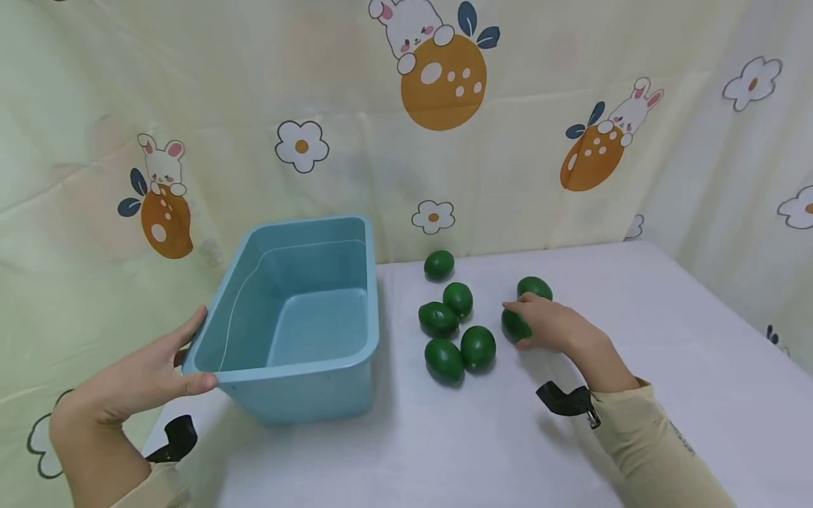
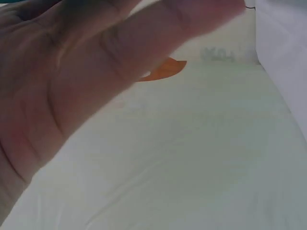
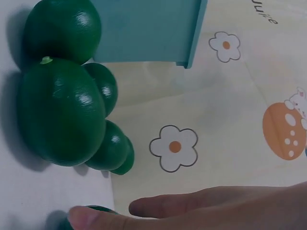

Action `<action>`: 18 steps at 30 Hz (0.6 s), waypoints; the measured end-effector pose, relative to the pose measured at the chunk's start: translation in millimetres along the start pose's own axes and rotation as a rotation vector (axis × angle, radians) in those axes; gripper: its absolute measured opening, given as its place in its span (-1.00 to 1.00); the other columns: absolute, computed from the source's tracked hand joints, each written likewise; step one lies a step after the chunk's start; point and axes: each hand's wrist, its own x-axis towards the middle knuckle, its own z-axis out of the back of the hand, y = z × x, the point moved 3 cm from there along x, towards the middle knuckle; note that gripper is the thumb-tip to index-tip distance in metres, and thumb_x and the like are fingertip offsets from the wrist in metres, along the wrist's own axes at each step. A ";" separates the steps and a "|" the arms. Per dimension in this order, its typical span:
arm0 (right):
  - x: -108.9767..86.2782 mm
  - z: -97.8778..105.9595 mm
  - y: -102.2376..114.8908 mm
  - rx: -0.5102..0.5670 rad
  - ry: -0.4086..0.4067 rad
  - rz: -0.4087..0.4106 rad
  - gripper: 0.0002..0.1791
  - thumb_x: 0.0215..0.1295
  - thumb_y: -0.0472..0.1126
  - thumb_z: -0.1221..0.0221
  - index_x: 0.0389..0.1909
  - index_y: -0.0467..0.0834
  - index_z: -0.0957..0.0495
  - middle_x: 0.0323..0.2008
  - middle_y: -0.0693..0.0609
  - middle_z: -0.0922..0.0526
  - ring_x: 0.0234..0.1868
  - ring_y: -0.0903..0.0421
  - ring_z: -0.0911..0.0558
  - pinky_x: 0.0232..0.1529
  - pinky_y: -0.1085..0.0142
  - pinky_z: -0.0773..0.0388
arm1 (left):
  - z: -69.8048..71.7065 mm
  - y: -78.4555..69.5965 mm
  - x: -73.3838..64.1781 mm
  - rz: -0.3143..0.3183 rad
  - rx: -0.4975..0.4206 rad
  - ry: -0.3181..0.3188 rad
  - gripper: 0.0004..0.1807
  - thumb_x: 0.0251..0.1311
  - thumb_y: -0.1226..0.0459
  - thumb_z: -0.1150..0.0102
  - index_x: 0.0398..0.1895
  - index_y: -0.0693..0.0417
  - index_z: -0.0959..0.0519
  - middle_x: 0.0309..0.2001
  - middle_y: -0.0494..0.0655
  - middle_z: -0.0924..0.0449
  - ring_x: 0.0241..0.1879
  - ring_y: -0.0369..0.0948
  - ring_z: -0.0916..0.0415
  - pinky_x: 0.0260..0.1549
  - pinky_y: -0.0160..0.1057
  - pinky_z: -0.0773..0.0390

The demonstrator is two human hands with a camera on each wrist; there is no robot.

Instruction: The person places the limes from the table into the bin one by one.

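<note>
**Blue basin (image 1: 305,398) on the left, seven green fruits (image 1: 438,319) beside it**

A pale cloth (image 1: 362,176) printed with rabbits, orange fruit and flowers hangs along the back and left edges of the white desk (image 1: 635,317). By the desk's left edge is the basin, its inside bare. Beige sleeves (image 1: 648,437) end at each wrist. The left hand (image 1: 136,374) is spread wide at the basin's near-left corner, thumb on the near rim and fingers against the left side. The right hand (image 1: 552,324) reaches in from the desk's right side, thumb and forefinger about one green fruit; whether they have closed on it, I cannot tell. Another fruit lies just behind that hand. The other five sit between basin and hand: one near the desk's back edge, four clustered nearer the front edge.
</note>
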 end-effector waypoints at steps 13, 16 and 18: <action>16.4 -11.8 -4.5 -0.059 -0.114 -0.052 -0.27 0.05 -0.27 -0.37 0.28 -0.27 -0.34 0.25 -0.43 -0.29 0.22 -0.39 -0.35 -0.03 -0.22 -0.45 | -3.6 -9.0 2.3 -0.025 -0.038 0.013 0.18 0.11 0.10 -0.31 0.50 -0.23 0.44 0.50 0.10 0.18 0.34 0.31 -0.07 -0.02 0.10 -0.50; 19.1 -17.9 -7.0 -0.063 -0.137 -0.076 -0.28 0.06 -0.26 -0.37 0.28 -0.26 -0.35 0.24 -0.43 -0.29 0.20 -0.39 -0.37 -0.05 -0.24 -0.46 | -7.0 -11.8 8.4 -0.036 -0.043 0.019 0.17 0.11 0.16 -0.32 0.50 -0.26 0.42 0.49 0.04 0.13 0.34 0.25 -0.12 -0.02 0.05 -0.51; 21.0 -22.7 -7.6 -0.062 -0.151 -0.089 -0.30 0.08 -0.27 -0.35 0.27 -0.26 -0.34 0.23 -0.43 -0.29 0.19 -0.38 -0.38 -0.06 -0.23 -0.47 | -9.0 -13.3 12.3 -0.036 -0.044 0.026 0.17 0.10 0.18 -0.32 0.50 -0.29 0.41 0.49 0.02 0.12 0.34 0.23 -0.13 -0.01 0.00 -0.50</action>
